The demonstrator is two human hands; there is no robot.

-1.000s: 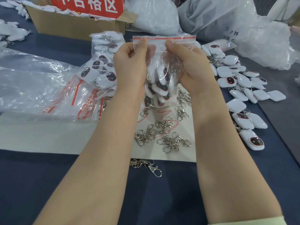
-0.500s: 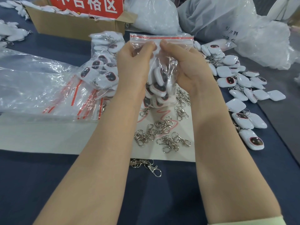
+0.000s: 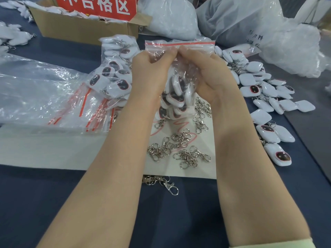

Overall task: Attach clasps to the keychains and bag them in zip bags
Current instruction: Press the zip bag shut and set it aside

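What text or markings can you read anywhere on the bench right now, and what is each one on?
"不合格区": white characters on the red sign at the cardboard box; their tops are cut off by the frame.
Dark handwriting on the big plastic sack at the back right: too blurred to read.
Red scribble on the white sheet under the clasps: no readable word.
Zip bag in both hands: only a red stripe.

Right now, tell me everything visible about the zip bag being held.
The zip bag is clear, crinkled plastic with a red strip along its top edge. It hangs upright above the white sheet, filled with white keychains. The left hand and right hand pinch it just below the strip, fingertips nearly meeting.
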